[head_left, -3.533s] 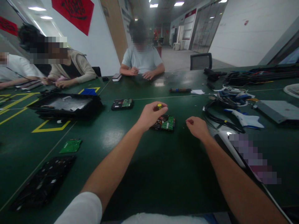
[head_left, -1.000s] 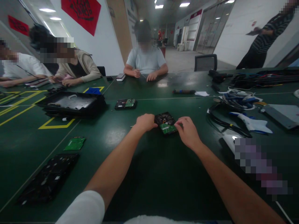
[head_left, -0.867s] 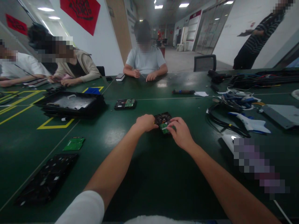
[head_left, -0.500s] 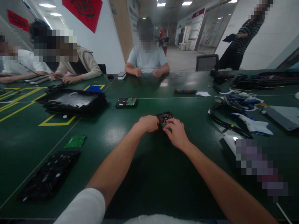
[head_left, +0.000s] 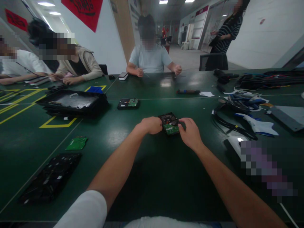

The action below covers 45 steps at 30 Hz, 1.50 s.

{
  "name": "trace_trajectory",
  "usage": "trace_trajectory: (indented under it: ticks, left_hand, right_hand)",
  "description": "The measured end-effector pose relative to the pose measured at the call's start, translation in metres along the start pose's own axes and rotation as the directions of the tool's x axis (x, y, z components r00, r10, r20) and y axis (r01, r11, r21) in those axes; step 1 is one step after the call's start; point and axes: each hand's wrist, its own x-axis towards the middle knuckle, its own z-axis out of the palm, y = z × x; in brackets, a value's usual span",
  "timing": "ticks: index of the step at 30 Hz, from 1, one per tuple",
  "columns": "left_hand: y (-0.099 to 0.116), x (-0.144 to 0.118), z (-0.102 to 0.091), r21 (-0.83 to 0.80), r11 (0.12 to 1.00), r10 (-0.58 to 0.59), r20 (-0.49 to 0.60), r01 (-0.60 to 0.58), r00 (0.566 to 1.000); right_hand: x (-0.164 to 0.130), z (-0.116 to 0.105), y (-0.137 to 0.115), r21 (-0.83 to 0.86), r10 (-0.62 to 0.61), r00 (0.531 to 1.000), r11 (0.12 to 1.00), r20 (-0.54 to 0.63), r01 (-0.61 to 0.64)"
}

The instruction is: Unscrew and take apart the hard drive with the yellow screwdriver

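A black hard drive [head_left: 169, 118] with a green circuit board [head_left: 171, 129] on its near part lies between my hands over the green table. My left hand [head_left: 152, 125] is closed at the drive's left edge, its fingertips partly hidden. Thumb and fingers of my right hand [head_left: 190, 133] grip the right edge beside the board. Another hard drive [head_left: 128, 103] with a part-green face lies farther off to the left. Nearer on the left are a loose green circuit board [head_left: 77, 143] and a black flat case [head_left: 51, 177].
Stacked black trays [head_left: 73, 103] stand at left. On the right are a cable bundle [head_left: 247, 101], a white-and-blue glove [head_left: 258, 125] and a grey box [head_left: 288, 117]. A screwdriver-like tool [head_left: 188, 91] lies ahead. Co-workers sit across the table; one person stands at far right.
My right hand has moved right, off the circuit board to the drive's right edge, uncovering the board. The standing person has shifted left, and the person opposite has moved a hand outward.
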Motion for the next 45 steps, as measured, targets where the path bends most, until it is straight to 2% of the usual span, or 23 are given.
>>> trace_trajectory:
  ticks: [2,4,8,13,15,17,19,20,22,24,26,27,28,31,33,36,41,45]
  left_hand:
    - [0.001,-0.001,0.001,-0.003,1.0,0.004,0.041,-0.004,0.999]
    - [0.003,-0.002,0.002,0.02,1.0,0.01,0.069,-0.012,0.998]
    - [0.007,0.0,0.005,0.07,0.997,-0.013,0.063,0.009,0.998]
    - [0.008,0.005,0.008,0.074,0.993,-0.087,-0.02,0.088,0.996]
    - [0.006,0.006,0.007,0.069,0.987,-0.142,-0.067,0.146,0.988]
    - [0.0,0.004,0.004,0.051,0.978,-0.195,-0.136,0.204,0.971]
    - [-0.007,0.0,-0.002,-0.007,0.975,-0.217,-0.268,0.223,0.939]
    - [-0.011,-0.002,-0.005,-0.048,0.98,-0.198,-0.354,0.193,0.914]
    - [-0.017,-0.006,-0.012,-0.119,0.991,-0.113,-0.507,0.061,0.854]
    - [-0.02,-0.009,-0.018,-0.152,0.983,-0.018,-0.641,-0.104,0.767]
    - [-0.02,-0.009,-0.022,-0.21,0.946,0.016,-0.73,-0.246,0.683]
    - [-0.02,-0.009,-0.023,-0.267,0.911,0.007,-0.751,-0.313,0.661]
    - [-0.019,-0.008,-0.023,-0.339,0.861,-0.009,-0.755,-0.379,0.655]
    - [-0.016,-0.005,-0.023,-0.52,0.679,-0.028,-0.724,-0.519,0.689]
    - [-0.015,-0.003,-0.022,-0.553,0.622,-0.016,-0.718,-0.555,0.696]
    - [-0.015,-0.001,-0.022,-0.535,0.627,-0.011,-0.732,-0.566,0.681]
    - [-0.016,0.002,-0.021,-0.467,0.666,-0.01,-0.785,-0.582,0.619]
    - [-0.016,0.007,-0.016,-0.468,0.66,-0.011,-0.788,-0.587,0.615]
  right_hand:
    - [0.002,0.002,0.009,0.071,0.095,0.994,0.993,0.06,-0.099]
    - [0.002,0.004,0.015,0.122,0.129,0.986,0.982,0.103,-0.141]
    - [0.001,0.009,0.019,0.167,0.147,0.986,0.973,0.073,-0.157]
    - [-0.008,0.008,0.014,0.085,0.143,0.988,0.985,0.052,-0.148]
    - [-0.012,0.005,0.01,0.012,0.078,0.997,0.997,0.029,-0.078]
    - [-0.014,0.001,0.006,-0.101,-0.102,0.995,0.99,-0.004,0.101]
    - [-0.014,-0.001,0.003,-0.179,-0.271,0.962,0.945,0.04,0.274]
    - [-0.013,-0.002,0.002,-0.199,-0.326,0.942,0.921,0.08,0.335]
    - [-0.011,-0.001,0.001,-0.218,-0.385,0.91,0.885,0.153,0.411]
    - [-0.009,0.001,0.001,-0.227,-0.412,0.89,0.864,0.197,0.45]
    - [-0.007,0.005,0.002,-0.218,-0.434,0.876,0.852,0.212,0.475]
    - [-0.006,0.006,0.002,-0.206,-0.447,0.869,0.849,0.211,0.487]
    - [-0.005,0.008,0.003,-0.191,-0.462,0.863,0.845,0.206,0.499]
    - [-0.004,0.011,0.005,-0.157,-0.51,0.84,0.829,0.185,0.537]
    - [-0.005,0.013,0.006,-0.156,-0.531,0.83,0.817,0.172,0.555]
    - [-0.006,0.016,0.008,-0.165,-0.539,0.826,0.811,0.166,0.562]
    - [-0.007,0.017,0.007,-0.142,-0.526,0.837,0.826,0.152,0.545]
    - [-0.008,0.013,0.004,-0.142,-0.517,0.841,0.831,0.16,0.538]
